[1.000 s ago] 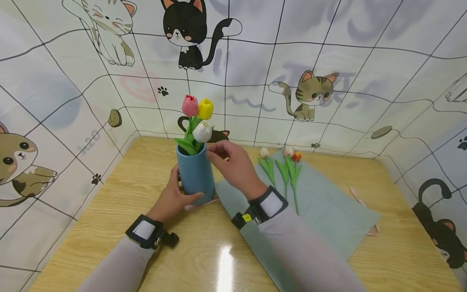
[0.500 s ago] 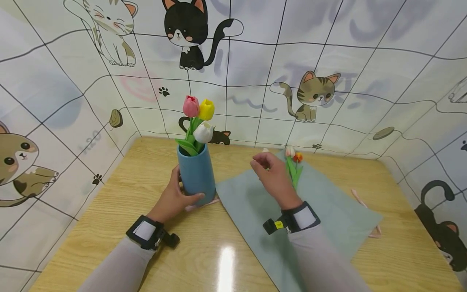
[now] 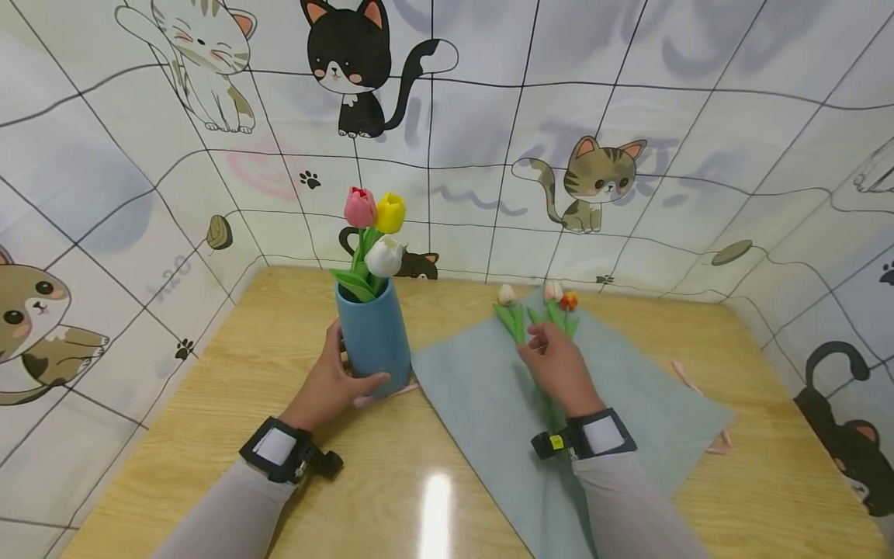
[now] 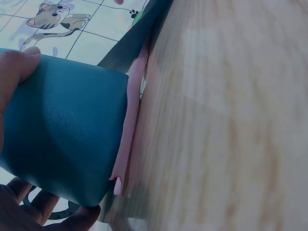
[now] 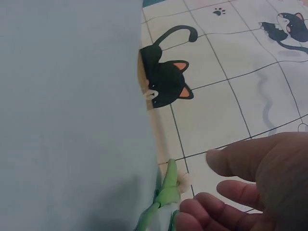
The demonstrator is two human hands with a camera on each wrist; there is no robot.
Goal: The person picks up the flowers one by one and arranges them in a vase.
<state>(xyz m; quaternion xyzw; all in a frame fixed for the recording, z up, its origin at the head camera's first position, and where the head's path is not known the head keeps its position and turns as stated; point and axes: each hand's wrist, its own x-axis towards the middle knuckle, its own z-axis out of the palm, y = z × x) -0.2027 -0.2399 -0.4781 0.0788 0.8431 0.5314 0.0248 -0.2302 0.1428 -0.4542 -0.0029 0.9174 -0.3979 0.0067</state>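
My left hand [image 3: 331, 388] holds a blue vase [image 3: 375, 334] by its lower side, fingers behind and thumb in front. In the vase stand a pink tulip [image 3: 360, 207], a yellow tulip [image 3: 390, 213] and a white tulip [image 3: 385, 256]. Over the blue-grey paper [image 3: 642, 396], my right hand [image 3: 562, 369] hovers at the tulips lying there. A white tulip [image 3: 506, 294], a pale pink tulip [image 3: 553, 291] and an orange-red tulip [image 3: 569, 301] have their heads toward the wall; the hand hides part of their stems. In the right wrist view, thumb and fingers are apart beside a green leaf [image 5: 168, 187].
A pink ribbon [image 4: 130, 125] runs under the vase's base beside the paper. Another ribbon end [image 3: 687, 378] shows past the paper's right edge. The wooden table [image 3: 377, 481] backs onto a cloth wall [image 3: 475, 194] printed with cats.
My right hand has left the vase's rim and moved right and down to the tulips on the paper. The left hand keeps its hold on the vase.
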